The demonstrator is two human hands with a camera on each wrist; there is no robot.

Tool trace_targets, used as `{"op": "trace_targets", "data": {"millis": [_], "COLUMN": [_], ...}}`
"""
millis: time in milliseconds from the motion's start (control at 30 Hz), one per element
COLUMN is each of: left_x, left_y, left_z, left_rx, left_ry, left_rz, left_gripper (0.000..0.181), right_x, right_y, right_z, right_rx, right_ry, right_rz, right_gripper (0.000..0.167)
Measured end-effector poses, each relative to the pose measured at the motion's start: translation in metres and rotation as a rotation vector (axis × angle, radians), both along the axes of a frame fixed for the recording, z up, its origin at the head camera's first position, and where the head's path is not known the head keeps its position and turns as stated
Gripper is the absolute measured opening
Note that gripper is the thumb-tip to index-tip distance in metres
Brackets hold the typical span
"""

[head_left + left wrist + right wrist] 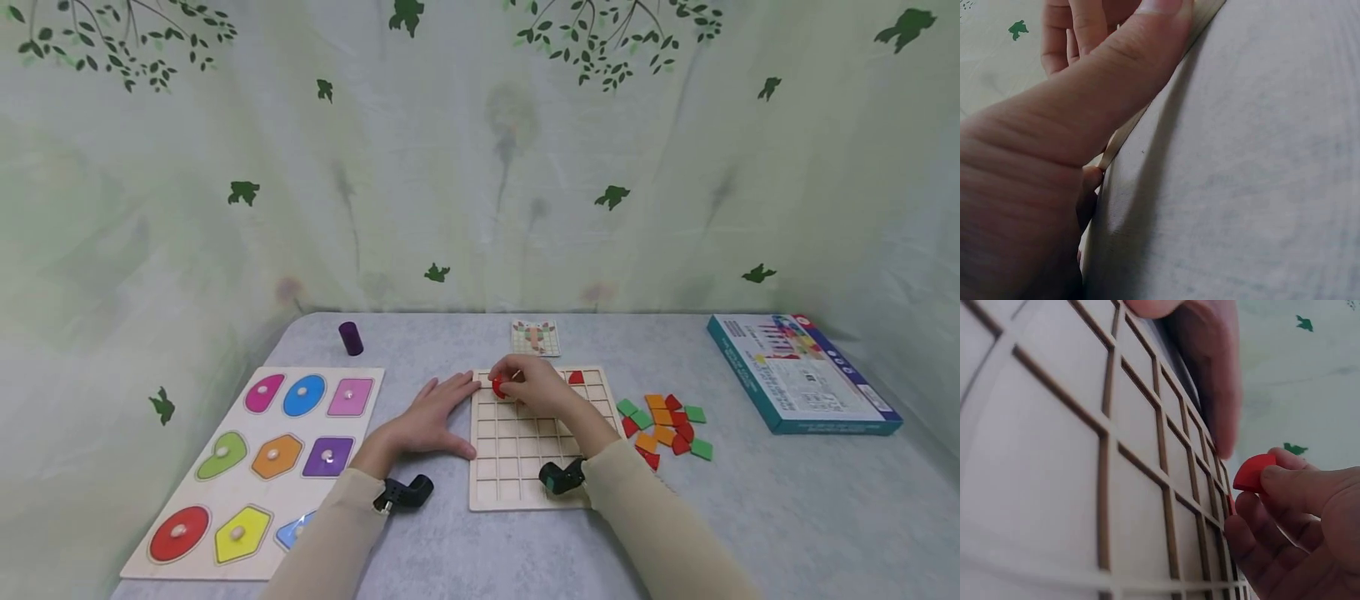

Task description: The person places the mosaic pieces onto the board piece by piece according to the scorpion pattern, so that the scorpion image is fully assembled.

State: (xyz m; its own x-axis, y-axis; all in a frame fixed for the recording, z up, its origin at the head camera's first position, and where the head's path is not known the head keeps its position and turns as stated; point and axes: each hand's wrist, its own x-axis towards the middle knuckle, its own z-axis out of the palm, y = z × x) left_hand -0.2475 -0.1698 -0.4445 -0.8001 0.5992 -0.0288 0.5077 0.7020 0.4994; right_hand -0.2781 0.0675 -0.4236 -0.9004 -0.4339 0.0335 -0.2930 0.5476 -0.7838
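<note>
At the far left of the pale wooden grid board (517,492) lies a white puzzle board with coloured, knobbed shapes (225,493); a small purple cylinder (350,338) stands beyond the grid board's far left corner. The left hand (431,421), fingers spread and thumb apart from them, touches the grid board's left edge and appears to steady it. Above the grid board's far left corner, the right hand (534,385) pinches a red, rounded wedge tile (1254,473) between thumb and fingers, raised off the surface. The step in hand seems to be setting this tile; the next move calls for turning it to suit a cell, lowering it and parting the fingertips. A second red tile (576,377) occupies the grid board's far row, right of the hand. Just beyond the far edge lies a printed pattern card (536,338). Loose green, orange and red tiles (662,417) crowd near the right edge, limiting room there; farther right, grey tabletop (757,500) extends to a teal-sided cardboard box (810,375). The near rows offer free cells, partly under the right wrist.
</note>
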Motion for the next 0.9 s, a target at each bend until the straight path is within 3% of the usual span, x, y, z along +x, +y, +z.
{"op": "trace_targets", "data": {"millis": [200, 600, 900], "left_x": [0.000, 0.001, -0.001], "left_y": [0.000, 0.000, 0.001], "left_z": [0.001, 0.000, -0.001], "left_rx": [0.002, 0.002, 0.003], "left_ry": [0.001, -0.008, 0.000], "left_rz": [0.003, 0.007, 0.005], "left_gripper": [0.110, 0.112, 0.116], "right_x": [0.000, 0.000, 0.001], "right_y": [-0.013, -0.020, -0.023], "right_z": [-0.004, -0.013, -0.011], "right_rx": [0.042, 0.098, 0.120], "right_ry": [0.093, 0.129, 0.149], "right_rz": [0.006, -0.041, -0.068], "right_gripper": [0.015, 0.014, 0.013]}}
